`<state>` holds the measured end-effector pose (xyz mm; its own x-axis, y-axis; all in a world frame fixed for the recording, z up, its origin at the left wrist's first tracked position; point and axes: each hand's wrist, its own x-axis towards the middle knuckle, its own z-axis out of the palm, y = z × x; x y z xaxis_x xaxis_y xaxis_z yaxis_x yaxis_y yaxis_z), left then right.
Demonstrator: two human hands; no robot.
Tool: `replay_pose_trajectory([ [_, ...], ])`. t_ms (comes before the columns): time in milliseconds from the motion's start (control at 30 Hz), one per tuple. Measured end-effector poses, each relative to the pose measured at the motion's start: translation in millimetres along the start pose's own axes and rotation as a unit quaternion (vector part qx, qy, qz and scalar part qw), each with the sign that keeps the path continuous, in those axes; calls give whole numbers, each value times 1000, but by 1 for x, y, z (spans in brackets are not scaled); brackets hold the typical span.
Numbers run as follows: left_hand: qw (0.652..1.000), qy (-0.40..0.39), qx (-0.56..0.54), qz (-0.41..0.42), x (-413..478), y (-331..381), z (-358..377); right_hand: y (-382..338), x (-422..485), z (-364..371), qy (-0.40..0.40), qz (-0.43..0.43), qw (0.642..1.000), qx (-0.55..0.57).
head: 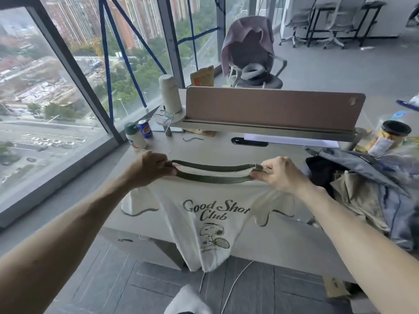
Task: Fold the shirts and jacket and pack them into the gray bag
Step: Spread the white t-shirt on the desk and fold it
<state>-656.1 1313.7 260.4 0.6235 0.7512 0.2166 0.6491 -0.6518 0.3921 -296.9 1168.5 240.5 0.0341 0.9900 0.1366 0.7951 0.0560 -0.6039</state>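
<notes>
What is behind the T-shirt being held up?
Behind the T-shirt, held by left hand and right hand, is the desk and its front edge. Whatever lies on the covered stretch is hidden.

The gray bag [362, 168] ran off the right edge, and the khaki cloth [353, 196] beside it lay half hidden under its gray flap. On the shirt [204, 200], the tiny script below the dog was too small to read, and the hem hung blurred.
</notes>
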Motion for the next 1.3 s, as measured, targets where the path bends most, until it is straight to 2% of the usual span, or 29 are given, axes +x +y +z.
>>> replay_pose_trajectory([
  [67,1000,-13,9,-1,4,-8,2,6,4,-1,-17,2,1000,-6],
  [233,999,16,28,5,28,-28,11,27,32,-1,-56,37,997,-44],
  [367,997,32,63,6,61,-48,31,50,65,18,6,95,995,-39],
  [433,995,34,85,-27,87,-64,46,64,85,31,29,133,991,-16],
  [500,992,14,102,-68,116,-88,66,81,109,44,44,175,983,-11],
  [633,988,-49,93,-110,171,-140,113,124,167,71,16,229,973,-19],
  [833,983,-75,105,-128,241,-203,190,189,239,115,-20,292,953,-75],
  [1067,973,-133,96,-161,275,-237,262,238,268,154,-36,376,919,-116],
  [1233,947,-200,78,-239,268,-256,288,251,252,159,-77,452,888,-40],
  [1300,945,-194,75,-251,263,-253,291,257,232,155,-109,484,868,1],
])
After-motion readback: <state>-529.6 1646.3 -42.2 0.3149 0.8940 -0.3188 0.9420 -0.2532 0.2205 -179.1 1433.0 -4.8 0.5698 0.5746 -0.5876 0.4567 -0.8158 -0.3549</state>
